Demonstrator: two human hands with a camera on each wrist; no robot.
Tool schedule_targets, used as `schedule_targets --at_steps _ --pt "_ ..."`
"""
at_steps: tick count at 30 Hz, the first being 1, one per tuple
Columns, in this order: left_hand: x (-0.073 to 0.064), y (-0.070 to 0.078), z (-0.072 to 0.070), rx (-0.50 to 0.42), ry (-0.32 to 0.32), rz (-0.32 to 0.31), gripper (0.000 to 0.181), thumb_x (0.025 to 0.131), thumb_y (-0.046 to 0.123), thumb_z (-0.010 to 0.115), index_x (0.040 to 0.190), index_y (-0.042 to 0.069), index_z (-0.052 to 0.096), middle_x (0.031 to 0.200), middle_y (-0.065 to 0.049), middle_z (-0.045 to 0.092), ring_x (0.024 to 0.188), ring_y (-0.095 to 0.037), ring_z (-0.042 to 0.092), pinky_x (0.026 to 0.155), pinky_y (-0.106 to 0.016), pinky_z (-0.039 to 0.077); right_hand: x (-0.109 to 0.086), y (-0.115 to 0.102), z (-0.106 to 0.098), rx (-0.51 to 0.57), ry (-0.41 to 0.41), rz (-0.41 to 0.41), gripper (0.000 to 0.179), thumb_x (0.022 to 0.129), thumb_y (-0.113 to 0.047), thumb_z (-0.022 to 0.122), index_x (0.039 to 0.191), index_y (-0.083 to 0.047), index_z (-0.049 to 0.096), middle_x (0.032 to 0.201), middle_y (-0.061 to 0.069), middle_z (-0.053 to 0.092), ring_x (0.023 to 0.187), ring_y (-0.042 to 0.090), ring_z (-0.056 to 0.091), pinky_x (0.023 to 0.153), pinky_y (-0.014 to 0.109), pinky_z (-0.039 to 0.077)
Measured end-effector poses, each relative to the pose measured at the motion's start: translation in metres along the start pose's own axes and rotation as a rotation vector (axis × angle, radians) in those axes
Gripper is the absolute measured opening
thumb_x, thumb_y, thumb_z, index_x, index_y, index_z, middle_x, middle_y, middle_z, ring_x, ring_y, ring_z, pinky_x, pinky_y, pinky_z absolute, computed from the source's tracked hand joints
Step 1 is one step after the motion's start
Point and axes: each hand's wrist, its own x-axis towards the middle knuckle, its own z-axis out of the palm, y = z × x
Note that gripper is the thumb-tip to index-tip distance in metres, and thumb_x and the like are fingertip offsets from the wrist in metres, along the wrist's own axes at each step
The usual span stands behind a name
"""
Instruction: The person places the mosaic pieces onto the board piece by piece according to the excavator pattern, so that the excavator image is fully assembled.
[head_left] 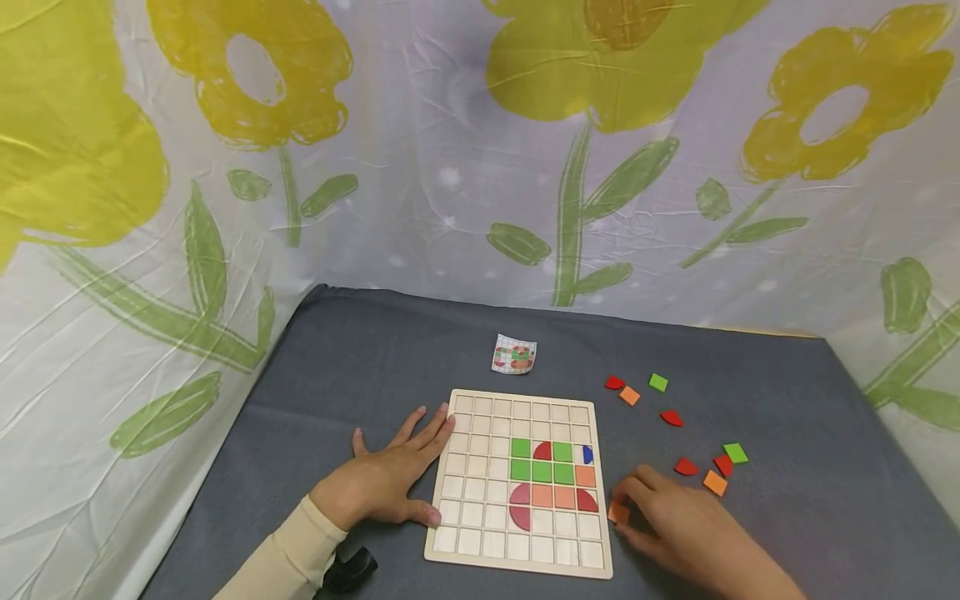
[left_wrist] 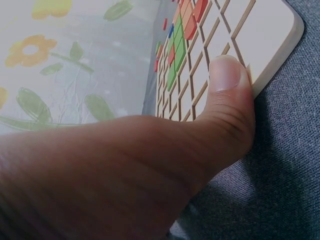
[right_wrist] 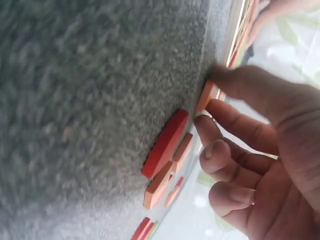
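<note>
A wooden grid board [head_left: 519, 562] lies on the dark cloth, with green, red, orange and blue pieces set in several of its squares. My left hand [head_left: 393, 475] rests at the board's left edge, fingers spread, and its thumb [left_wrist: 227, 80] presses the rim near a corner. Beside the board's right edge, my right hand [head_left: 667, 521] pinches an orange square tile [head_left: 618, 512] between thumb and fingertips. The same tile shows edge-on in the right wrist view, where the other fingers are loosely bent.
Loose red quarter-round pieces [head_left: 686, 467], orange squares [head_left: 716, 482] and green squares [head_left: 736, 453] lie right of the board. Behind the board is a small printed pattern card [head_left: 514, 355]. A black object [head_left: 351, 572] sits by the left wrist. Flowered cloth [head_left: 420, 167] hangs around the table.
</note>
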Motion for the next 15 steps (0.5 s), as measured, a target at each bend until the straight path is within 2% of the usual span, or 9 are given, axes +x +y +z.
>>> schedule_targets --at_steps 4,6,11,15 --pt "0.001 0.000 0.000 0.000 -0.005 -0.004 0.123 0.078 0.055 0.087 0.172 0.026 0.013 0.179 0.008 0.002 0.165 -0.028 0.001 0.099 -0.096 0.003 0.003 0.000 0.000 0.048 -0.014 0.005 0.020 0.089 -0.021 0.085 0.102 -0.022 0.070 0.092 -0.014 0.053 0.064 -0.004 0.041 0.054 0.019 0.041" --pt "0.001 0.000 0.001 0.001 -0.009 -0.004 0.123 0.078 0.056 0.087 0.172 0.026 0.013 0.179 0.008 0.002 0.165 -0.028 0.001 0.099 -0.096 0.003 0.004 0.001 -0.001 0.070 0.006 -0.006 0.021 0.089 -0.016 0.085 0.102 -0.021 0.068 0.093 -0.013 0.053 0.066 -0.004 0.043 0.055 0.018 0.042" --pt "0.000 0.000 0.000 0.005 -0.011 -0.002 0.123 0.078 0.057 0.087 0.172 0.025 0.014 0.179 0.006 0.003 0.165 -0.029 0.002 0.099 -0.096 0.005 0.010 -0.004 -0.005 0.092 0.106 -0.074 0.027 0.087 -0.011 0.084 0.103 -0.019 0.065 0.094 -0.013 0.054 0.073 -0.004 0.046 0.057 0.017 0.044" --pt "-0.002 0.000 0.000 0.012 -0.007 -0.003 0.124 0.077 0.058 0.087 0.172 0.024 0.015 0.179 0.005 0.004 0.165 -0.029 0.003 0.099 -0.097 0.006 0.021 -0.020 -0.006 0.119 0.118 -0.148 0.029 0.088 -0.014 0.084 0.108 -0.019 0.064 0.098 -0.012 0.057 0.072 -0.004 0.047 0.058 0.014 0.043"
